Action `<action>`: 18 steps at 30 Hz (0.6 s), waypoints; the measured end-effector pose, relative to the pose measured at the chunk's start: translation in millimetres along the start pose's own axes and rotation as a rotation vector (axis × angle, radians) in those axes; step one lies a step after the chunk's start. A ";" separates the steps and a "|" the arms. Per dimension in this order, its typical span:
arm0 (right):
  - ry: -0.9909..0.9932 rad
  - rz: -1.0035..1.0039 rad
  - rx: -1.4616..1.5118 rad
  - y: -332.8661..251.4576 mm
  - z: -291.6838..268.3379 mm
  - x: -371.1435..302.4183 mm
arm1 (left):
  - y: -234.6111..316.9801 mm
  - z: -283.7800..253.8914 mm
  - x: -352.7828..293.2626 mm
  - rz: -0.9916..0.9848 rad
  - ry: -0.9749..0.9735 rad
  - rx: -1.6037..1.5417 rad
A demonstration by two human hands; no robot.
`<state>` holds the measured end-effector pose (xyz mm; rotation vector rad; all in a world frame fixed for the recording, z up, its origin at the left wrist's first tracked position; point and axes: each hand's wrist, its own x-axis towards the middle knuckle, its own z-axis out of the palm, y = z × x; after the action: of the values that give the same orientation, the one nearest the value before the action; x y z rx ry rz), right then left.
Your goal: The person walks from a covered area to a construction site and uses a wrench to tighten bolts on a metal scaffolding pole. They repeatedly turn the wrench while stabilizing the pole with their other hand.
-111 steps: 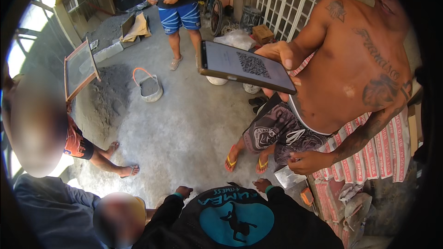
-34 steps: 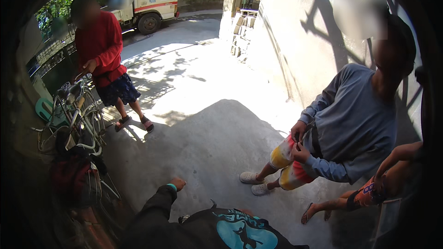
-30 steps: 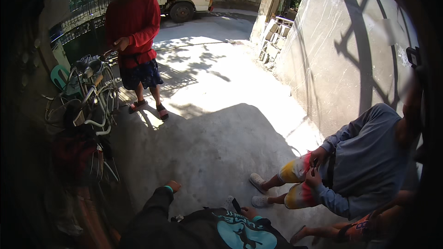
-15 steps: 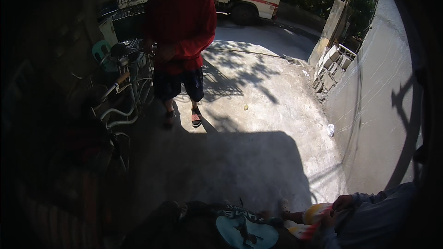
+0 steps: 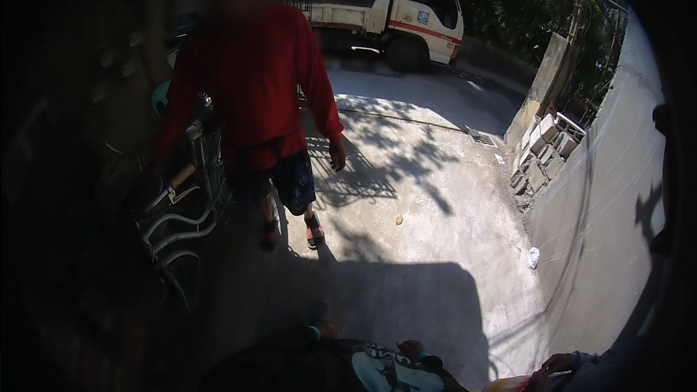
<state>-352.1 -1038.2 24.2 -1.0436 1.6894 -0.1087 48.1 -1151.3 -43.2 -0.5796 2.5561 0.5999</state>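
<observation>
Low in the picture, in deep shade, my left hand [image 5: 328, 330] shows beside a teal wristband; its fingers are too dark to read. My right hand [image 5: 412, 348] is just in front of the dark printed shirt [image 5: 388, 372], fingers loosely apart, with nothing visible in them. Ahead to the left stands a person in a red long-sleeved top [image 5: 258, 80] and dark shorts. That person's one arm hangs down with a bare hand [image 5: 337, 154]; the other arm reaches into shadow by a bicycle [image 5: 185, 221].
At the lower right is another person's hand [image 5: 557, 361] with a grey sleeve. A rough grey wall [image 5: 602, 203] runs along the right, with broken blocks [image 5: 539, 149] at its far end. A white truck [image 5: 428, 22] stands on the road beyond the concrete floor [image 5: 435, 239].
The view has shifted, and the person in red is closer, hands now parted and one arm hanging. My hands show more plainly in front of the shirt. The grey-sleeved person has slid lower in the picture.
</observation>
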 end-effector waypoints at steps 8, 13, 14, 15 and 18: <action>-0.023 -0.129 -0.681 -25.9 -46.7 80.2 | -243.0 -98.1 0.5 -0.119 0.183 0.006; -0.058 -0.213 -0.852 -82.7 -64.0 131.3 | -369.1 -149.0 -42.4 -0.628 0.025 -0.527; 0.042 -0.215 -0.719 -93.6 -65.8 150.0 | -381.8 -156.1 -44.4 -0.671 0.022 -0.578; 0.088 -0.236 -0.634 -103.4 -69.1 168.4 | -391.1 -161.6 -42.9 -0.700 0.012 -0.620; 0.134 -0.101 -0.305 -131.1 -90.6 212.8 | -404.1 -169.3 -18.9 -0.697 -0.043 -0.677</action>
<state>-354.5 -1299.5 -24.7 -1.3754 1.8107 0.0154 205.2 -1560.2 -22.1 -1.5599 1.8597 1.1683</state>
